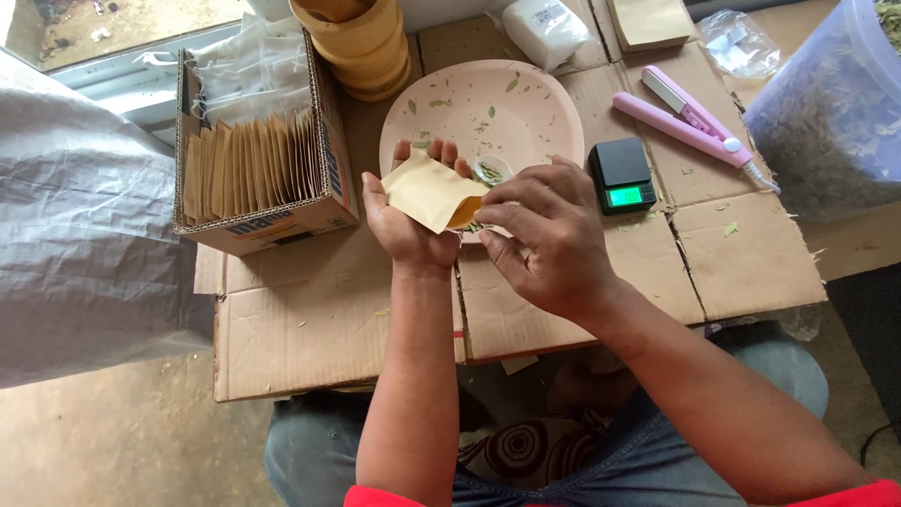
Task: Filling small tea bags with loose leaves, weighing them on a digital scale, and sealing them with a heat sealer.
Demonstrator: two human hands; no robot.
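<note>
flattened cardboard sheets [310, 319] cover the bench, concrete floor below. left hand [405, 225] curled loosely under a small tan paper pouch [432, 192], holding it mouth toward the right. right hand [549, 239] has fingers pinched at the pouch mouth, above a small dish of dried leaves [491, 170] on the near rim of a pink plate [526, 103]. pocket scale [621, 176] just right of the plate, pink heat sealer [690, 117] beyond it. box of empty pouches [253, 169] at the left edge.

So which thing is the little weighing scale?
Find the big round pink plate on the cardboard. Just right of it, near the right hand, sits the scale. It's a small black square, the only thing with a glowing green screen.
</note>
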